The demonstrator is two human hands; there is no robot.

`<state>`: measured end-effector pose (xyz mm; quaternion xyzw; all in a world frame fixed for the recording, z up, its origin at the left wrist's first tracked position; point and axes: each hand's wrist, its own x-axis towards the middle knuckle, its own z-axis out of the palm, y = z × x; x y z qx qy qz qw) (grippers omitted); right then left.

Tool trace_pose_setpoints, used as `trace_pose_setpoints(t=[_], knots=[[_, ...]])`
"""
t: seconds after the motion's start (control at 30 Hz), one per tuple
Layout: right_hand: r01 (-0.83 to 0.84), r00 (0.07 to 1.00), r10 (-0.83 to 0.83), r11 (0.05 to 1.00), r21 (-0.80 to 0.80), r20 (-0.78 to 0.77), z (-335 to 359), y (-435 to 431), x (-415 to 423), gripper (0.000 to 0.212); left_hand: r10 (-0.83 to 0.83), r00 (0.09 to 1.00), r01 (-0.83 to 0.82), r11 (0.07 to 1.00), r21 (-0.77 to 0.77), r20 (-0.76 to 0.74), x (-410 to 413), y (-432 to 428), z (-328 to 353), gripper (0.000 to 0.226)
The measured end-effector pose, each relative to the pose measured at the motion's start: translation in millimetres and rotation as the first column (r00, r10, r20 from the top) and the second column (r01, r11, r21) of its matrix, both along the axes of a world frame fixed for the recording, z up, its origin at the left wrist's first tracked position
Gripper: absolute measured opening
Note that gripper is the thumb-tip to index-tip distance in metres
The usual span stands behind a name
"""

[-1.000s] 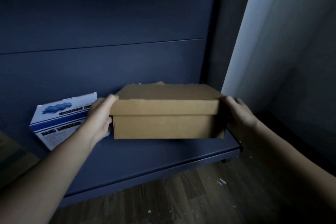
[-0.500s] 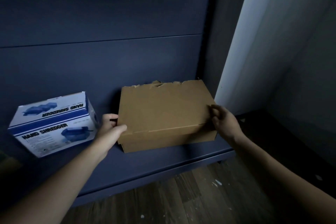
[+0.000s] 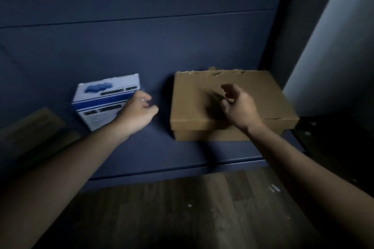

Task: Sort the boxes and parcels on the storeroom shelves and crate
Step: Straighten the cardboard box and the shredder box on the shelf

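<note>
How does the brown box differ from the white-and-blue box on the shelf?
The brown box is plain cardboard; the white-and-blue box is printed. The brown box is wider and flatter, the white-and-blue box smaller. Both sit on the shelf.

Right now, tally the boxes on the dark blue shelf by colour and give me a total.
Brown cardboard lidded box: 1
Blue-and-white printed carton: 1
Total: 2
Not counted: the dim brown cardboard shape at far left, too dark to identify.
</note>
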<state>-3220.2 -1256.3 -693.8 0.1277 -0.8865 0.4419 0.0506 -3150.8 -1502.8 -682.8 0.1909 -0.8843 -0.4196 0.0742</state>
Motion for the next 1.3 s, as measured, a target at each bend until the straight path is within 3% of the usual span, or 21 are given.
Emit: trace_pose_setpoints(t=[0.23, 0.47, 0.6, 0.73, 0.83, 1.03, 1.17, 1.3], knots=[[-0.183, 0.983, 0.183, 0.983, 0.024, -0.002, 9, -96, 34, 0.043, 0.144, 0.989, -0.147, 0.986, -0.082, -0.045, 39, -87, 33, 0.024], [-0.187, 0.979, 0.185, 0.982, 0.015, 0.085, 10, -157, 41, 0.044, 0.353, 0.923, -0.37, 0.924, -0.098, -0.157, 38, -164, 27, 0.023], [-0.151, 0.983, 0.135, 0.979, 0.135, 0.122, 2, -194, 33, 0.053, 0.444, 0.886, -0.435, 0.896, 0.091, -0.137, 27, -191, -2, 0.031], [-0.096, 0.97, 0.046, 0.975, 0.201, 0.238, 0, -228, 15, 0.066, 0.391, 0.92, -0.359, 0.871, 0.335, -0.028, 13, -201, -29, 0.006], [-0.084, 0.952, 0.014, 0.973, 0.215, 0.307, -8, -243, 4, 0.073, 0.324, 0.946, -0.285, 0.812, 0.509, 0.013, 14, -199, -37, 0.008], [-0.024, 0.947, -0.048, 0.975, 0.219, 0.316, -12, -245, 11, 0.052, 0.28, 0.959, -0.274, 0.865, 0.421, 0.047, 20, -190, -56, 0.029], [-0.038, 0.977, 0.01, 0.991, 0.129, 0.211, -35, -238, -5, 0.04, 0.229, 0.972, -0.234, 0.927, 0.293, 0.052, 8, -199, -67, 0.04], [-0.036, 0.98, 0.07, 0.983, -0.181, 0.185, -45, -229, -14, 0.037, 0.179, 0.984, -0.168, 0.936, 0.309, -0.009, 1, -201, -55, 0.026]])
